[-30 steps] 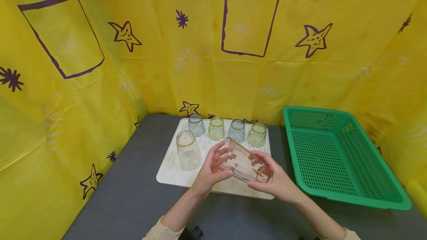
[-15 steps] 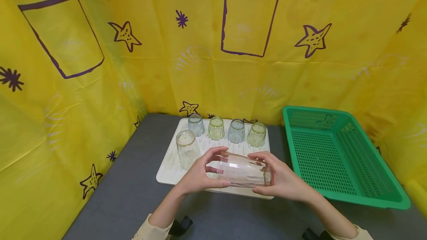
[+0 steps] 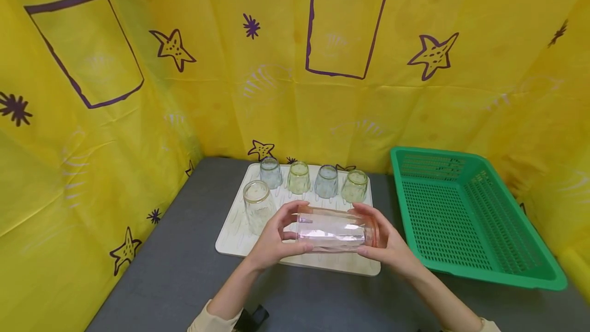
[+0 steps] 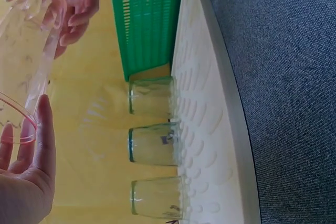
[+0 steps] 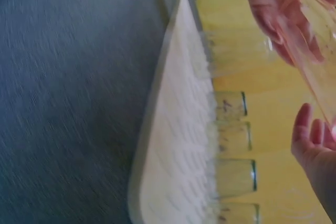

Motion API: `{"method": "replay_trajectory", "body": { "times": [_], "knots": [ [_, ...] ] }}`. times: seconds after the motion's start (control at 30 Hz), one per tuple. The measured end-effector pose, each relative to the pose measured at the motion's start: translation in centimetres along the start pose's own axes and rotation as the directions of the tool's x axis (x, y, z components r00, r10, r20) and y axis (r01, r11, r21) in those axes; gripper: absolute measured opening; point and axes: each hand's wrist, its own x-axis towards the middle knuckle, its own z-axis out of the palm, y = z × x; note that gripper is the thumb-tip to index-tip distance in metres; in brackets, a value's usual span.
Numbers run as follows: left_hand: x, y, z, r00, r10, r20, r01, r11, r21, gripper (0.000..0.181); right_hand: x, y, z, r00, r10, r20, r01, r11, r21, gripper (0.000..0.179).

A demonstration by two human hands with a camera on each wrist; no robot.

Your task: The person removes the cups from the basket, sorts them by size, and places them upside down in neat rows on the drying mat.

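Note:
A tall pink drinking glass (image 3: pixel 334 229) lies level on its side in the air, between my two hands. My left hand (image 3: pixel 275 237) grips its left end, thumb below and fingers behind. The right hand (image 3: pixel 392 244) holds the other end in the same way, fingers over the top. In the left wrist view the clear pink wall of the glass (image 4: pixel 21 51) shows between the hands. Below it is a white ribbed drying tray (image 3: pixel 232 237), where a tall clear glass (image 3: pixel 260 209) stands close to my left hand.
Along the tray's back edge stand short tumblers: a bluish tumbler (image 3: pixel 271 173), a greenish tumbler (image 3: pixel 299 178) and another such pair to the right. A green perforated basket (image 3: pixel 415 240) sits right of the tray on the grey table (image 3: pixel 175 270). Yellow patterned cloth (image 3: pixel 221 111) hangs behind.
A second ago the pink glass slanted, left end up. It has turned level, and since half a second ago it has risen slightly, with both hands still on it. The tray's glasses have not moved.

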Motion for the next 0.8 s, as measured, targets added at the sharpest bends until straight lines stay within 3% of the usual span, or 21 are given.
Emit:
{"method": "replay_trajectory", "body": {
  "times": [0.23,0.43,0.5,0.6,0.63,0.7,0.77,0.8],
  "knots": [
    [-0.1,-0.1,-0.1,1.0,0.0,-0.011,0.0,1.0,-0.022,0.071,-0.2,0.9,0.4,1.0,-0.002,0.0,0.002,0.985,0.174,0.058],
    [-0.3,0.0,-0.4,0.999,-0.032,-0.001,0.032,0.999,-0.03,0.074,0.0,0.9,0.6,0.999,0.01,-0.047,-0.002,0.985,0.171,0.053],
    [-0.5,0.2,-0.7,1.0,-0.008,-0.023,0.007,1.0,-0.014,0.073,0.2,0.7,0.7,0.995,0.02,-0.095,-0.007,0.991,0.134,0.051],
    [-0.9,0.6,-1.2,0.986,0.119,-0.112,-0.12,0.993,0.004,0.064,0.6,0.4,0.7,0.982,0.036,-0.188,-0.024,0.997,0.068,0.049],
    [-1.1,0.9,-1.4,0.972,0.179,-0.155,-0.18,0.984,0.007,0.06,0.8,0.2,0.6,0.975,0.039,-0.217,-0.03,0.999,0.041,0.049],
    [-1.4,1.3,-2.1,0.915,0.317,-0.249,-0.326,0.945,0.005,0.048,1.3,-0.1,0.6,0.961,0.046,-0.274,-0.052,0.999,-0.013,0.05],
    [-1.8,1.8,-3.1,0.831,0.421,-0.364,-0.44,0.897,0.032,0.037,1.8,-0.4,0.5,0.945,0.065,-0.322,-0.089,0.994,-0.06,0.054],
    [-1.9,1.9,-3.7,0.788,0.444,-0.426,-0.469,0.882,0.051,0.033,2.1,-0.5,0.5,0.937,0.079,-0.341,-0.114,0.99,-0.084,0.057]
  ]
}}
